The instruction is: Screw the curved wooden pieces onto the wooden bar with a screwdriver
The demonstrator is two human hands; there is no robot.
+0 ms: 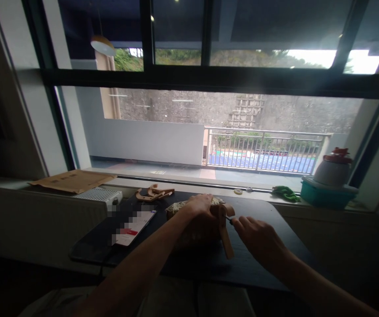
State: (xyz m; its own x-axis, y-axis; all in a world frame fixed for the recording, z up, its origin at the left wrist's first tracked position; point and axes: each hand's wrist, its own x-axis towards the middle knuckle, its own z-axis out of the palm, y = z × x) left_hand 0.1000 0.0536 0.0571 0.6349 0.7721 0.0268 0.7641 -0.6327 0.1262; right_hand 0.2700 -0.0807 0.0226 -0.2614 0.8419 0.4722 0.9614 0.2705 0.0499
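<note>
A brown, rounded body with a pale patterned top lies on the dark table. It looks like a small upholstered stool, but its full shape is hidden by my left arm. My left hand grips it from above, fingers partly out of sight. A curved wooden leg sits against its right side. My right hand is closed round the dark handle of what looks like a screwdriver, whose thin shaft points left and meets the wooden leg. More curved wooden legs lie at the table's back left.
A phone with a lit screen lies left of my arm. On the sill are a brown paper envelope, a green cloth, a teal box with a white-and-red container on it, and a small tape roll. A large window stands behind.
</note>
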